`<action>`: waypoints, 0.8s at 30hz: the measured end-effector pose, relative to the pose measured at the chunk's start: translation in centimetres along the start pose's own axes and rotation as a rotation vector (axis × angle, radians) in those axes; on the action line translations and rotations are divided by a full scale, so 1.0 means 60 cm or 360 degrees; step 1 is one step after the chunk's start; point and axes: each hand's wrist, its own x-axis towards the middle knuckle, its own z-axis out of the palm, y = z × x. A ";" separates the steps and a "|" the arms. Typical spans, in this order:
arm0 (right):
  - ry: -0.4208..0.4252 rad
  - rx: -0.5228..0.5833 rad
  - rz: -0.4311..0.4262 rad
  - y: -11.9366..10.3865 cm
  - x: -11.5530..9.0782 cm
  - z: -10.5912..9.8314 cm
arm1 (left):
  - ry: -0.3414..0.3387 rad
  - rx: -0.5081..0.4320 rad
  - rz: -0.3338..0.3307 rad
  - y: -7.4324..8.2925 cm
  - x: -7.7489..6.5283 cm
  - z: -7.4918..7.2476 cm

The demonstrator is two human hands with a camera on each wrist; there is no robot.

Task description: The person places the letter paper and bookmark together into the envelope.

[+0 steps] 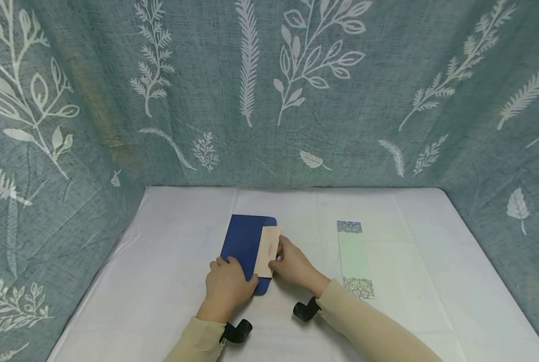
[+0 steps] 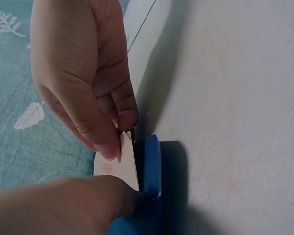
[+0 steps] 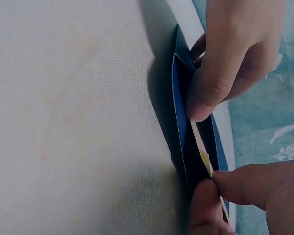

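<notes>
A dark blue envelope (image 1: 243, 239) lies on the white cloth, its open mouth facing right. At this mouth is a cream card (image 1: 266, 251) with a faint pinkish mark. My left hand (image 1: 228, 287) holds the envelope near its lower part, fingers over its face and thumb at the mouth. Between thumb and fingers my right hand (image 1: 300, 265) pinches the card's right edge. The right wrist view shows the envelope's sides (image 3: 180, 117) spread apart, with the card's thin edge (image 3: 202, 147) between them. How deep the card sits is hidden.
A pale green paper strip (image 1: 354, 255) with patterned ends lies right of the hands. White cloth (image 1: 179, 221) covers the table. A teal leaf-print curtain (image 1: 269, 151) hangs behind and at both sides. Each wrist carries a black camera (image 1: 238, 332).
</notes>
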 end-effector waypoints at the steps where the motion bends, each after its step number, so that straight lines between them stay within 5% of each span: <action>1: -0.0005 -0.0010 -0.0006 0.000 0.000 0.000 | 0.0000 -0.0002 -0.0002 0.000 0.000 0.000; 24: 0.0036 -0.0024 0.0035 -0.003 0.021 0.010 | 0.0083 -0.0038 0.0030 0.010 -0.005 -0.004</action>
